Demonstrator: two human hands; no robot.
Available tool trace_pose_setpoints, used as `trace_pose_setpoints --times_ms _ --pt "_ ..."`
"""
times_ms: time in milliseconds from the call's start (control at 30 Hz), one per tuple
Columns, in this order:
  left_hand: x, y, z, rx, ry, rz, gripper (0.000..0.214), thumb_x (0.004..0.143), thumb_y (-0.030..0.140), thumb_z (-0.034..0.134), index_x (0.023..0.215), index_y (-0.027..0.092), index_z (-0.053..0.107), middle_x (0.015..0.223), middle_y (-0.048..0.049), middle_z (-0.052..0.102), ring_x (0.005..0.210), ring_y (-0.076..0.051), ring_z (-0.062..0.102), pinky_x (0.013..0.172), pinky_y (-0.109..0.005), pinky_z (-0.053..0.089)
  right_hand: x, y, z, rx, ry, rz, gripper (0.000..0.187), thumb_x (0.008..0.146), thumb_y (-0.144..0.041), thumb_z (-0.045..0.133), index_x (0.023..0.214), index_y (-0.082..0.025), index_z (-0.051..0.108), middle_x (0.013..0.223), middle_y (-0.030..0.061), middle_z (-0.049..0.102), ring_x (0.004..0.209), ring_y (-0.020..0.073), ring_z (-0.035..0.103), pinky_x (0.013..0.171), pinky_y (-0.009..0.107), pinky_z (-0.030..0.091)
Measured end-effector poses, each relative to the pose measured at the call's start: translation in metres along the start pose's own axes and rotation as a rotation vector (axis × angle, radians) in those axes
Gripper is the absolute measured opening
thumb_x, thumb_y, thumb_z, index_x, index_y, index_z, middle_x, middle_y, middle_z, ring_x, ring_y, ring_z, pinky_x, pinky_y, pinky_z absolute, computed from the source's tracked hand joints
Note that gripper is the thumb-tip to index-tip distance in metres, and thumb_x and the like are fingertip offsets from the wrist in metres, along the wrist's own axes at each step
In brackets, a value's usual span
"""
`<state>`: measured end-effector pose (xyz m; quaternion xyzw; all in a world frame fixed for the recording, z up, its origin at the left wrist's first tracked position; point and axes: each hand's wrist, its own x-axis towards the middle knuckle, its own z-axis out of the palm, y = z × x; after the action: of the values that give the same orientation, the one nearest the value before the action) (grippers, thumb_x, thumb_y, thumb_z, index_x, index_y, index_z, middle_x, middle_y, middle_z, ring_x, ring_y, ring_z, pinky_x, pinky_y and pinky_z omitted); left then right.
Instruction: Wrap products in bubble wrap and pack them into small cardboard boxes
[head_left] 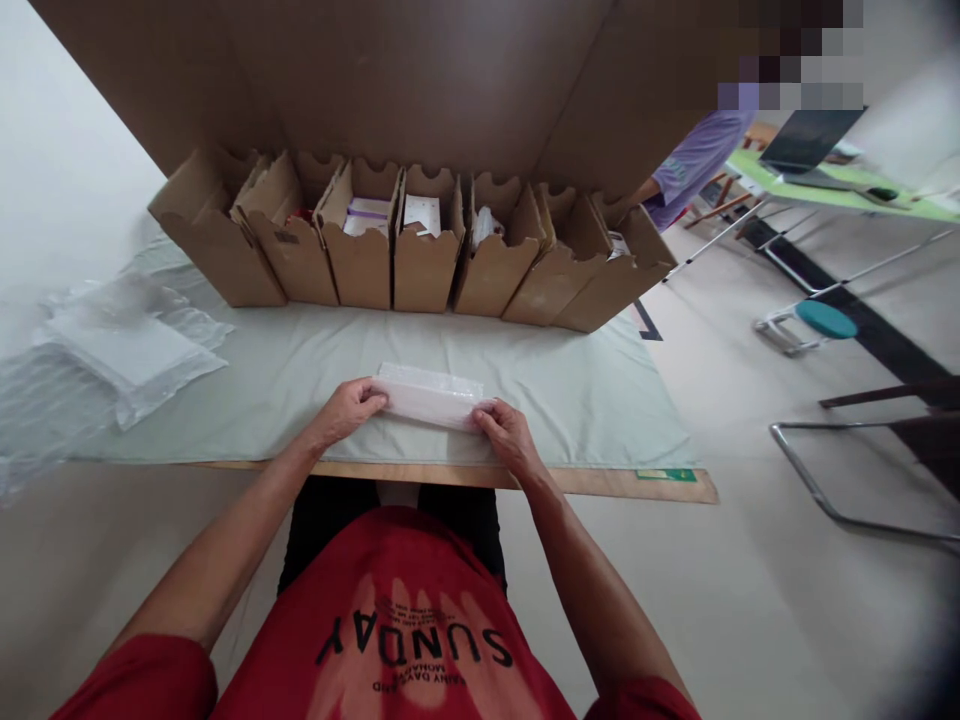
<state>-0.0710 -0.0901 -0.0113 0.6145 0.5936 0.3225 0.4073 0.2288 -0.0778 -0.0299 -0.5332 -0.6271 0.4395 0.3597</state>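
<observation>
A strip of bubble wrap (431, 395), folded long and narrow, is held just above the cloth near the table's front edge. My left hand (351, 408) pinches its left end between thumb and fingers. At the opposite end, my right hand (506, 430) grips the strip in the same way. Whether anything is wrapped inside it, I cannot tell. On the left of the table lies a loose pile of clear bubble wrap (124, 335), apart from both hands.
Several cardboard bins (427, 265) stand in a row at the back, some with small boxes inside, before a tall brown panel (420, 80). A pale green cloth (600, 400) covers the table. Beyond, right, are a person in a purple shirt (701, 165), a laptop (814, 140) and a stool (825, 318).
</observation>
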Motion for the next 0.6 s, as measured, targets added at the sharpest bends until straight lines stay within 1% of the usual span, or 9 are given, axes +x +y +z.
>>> trace_pose_setpoints --times_ms 100,200,267,367,500,600 --pt "0.004 -0.002 0.013 0.08 0.109 -0.015 0.023 0.081 0.037 0.049 0.083 0.018 0.063 0.082 -0.0042 0.073 0.076 -0.018 0.067 0.073 -0.029 0.052 0.0 -0.001 0.004 0.0 0.063 0.035 0.024 0.079 -0.044 0.059 0.072 -0.021 0.055 0.062 -0.0018 0.057 0.059 0.0141 0.049 0.057 0.027 0.039" --pt "0.01 0.0 0.018 0.163 0.175 -0.046 0.018 0.083 0.034 0.05 0.074 0.02 0.057 0.072 -0.0018 0.068 0.07 -0.017 0.063 0.069 -0.027 0.047 0.001 -0.002 0.009 -0.005 0.148 0.06 0.025 0.08 -0.045 0.058 0.071 -0.022 0.051 0.059 -0.0027 0.055 0.056 0.0137 0.048 0.053 0.026 0.037" --pt "0.013 0.003 0.02 0.239 0.221 -0.078 0.018 0.083 0.033 0.052 0.07 0.021 0.054 0.069 -0.0013 0.065 0.068 -0.017 0.061 0.068 -0.028 0.044 0.003 -0.003 0.013 -0.039 0.187 0.064 0.023 0.082 -0.044 0.056 0.074 -0.023 0.052 0.061 -0.002 0.058 0.056 0.0145 0.05 0.054 0.026 0.038" --pt "0.016 0.007 0.025 0.347 0.273 -0.13 0.013 0.085 0.031 0.053 0.077 0.022 0.057 0.075 -0.0031 0.067 0.073 -0.02 0.062 0.069 -0.029 0.041 0.009 -0.004 0.019 -0.213 0.219 0.065 0.02 0.086 -0.041 0.052 0.079 -0.023 0.055 0.067 0.0007 0.063 0.061 0.0167 0.055 0.06 0.027 0.039" --pt "0.015 0.013 0.035 0.465 0.311 -0.177 0.014 0.09 0.029 0.05 0.093 0.022 0.061 0.086 -0.008 0.071 0.081 -0.024 0.065 0.071 -0.031 0.041 0.017 -0.005 0.025 -0.507 0.241 0.083 0.019 0.091 -0.035 0.05 0.085 -0.022 0.062 0.073 0.0034 0.066 0.068 0.0192 0.058 0.064 0.028 0.035" --pt "0.013 0.014 0.04 0.536 0.317 -0.181 0.015 0.092 0.028 0.048 0.095 0.021 0.062 0.087 -0.0093 0.073 0.083 -0.024 0.067 0.072 -0.031 0.042 0.02 -0.003 0.026 -0.571 0.257 0.085 0.021 0.095 -0.034 0.048 0.09 -0.022 0.064 0.074 0.0039 0.068 0.069 0.019 0.059 0.063 0.028 0.033"
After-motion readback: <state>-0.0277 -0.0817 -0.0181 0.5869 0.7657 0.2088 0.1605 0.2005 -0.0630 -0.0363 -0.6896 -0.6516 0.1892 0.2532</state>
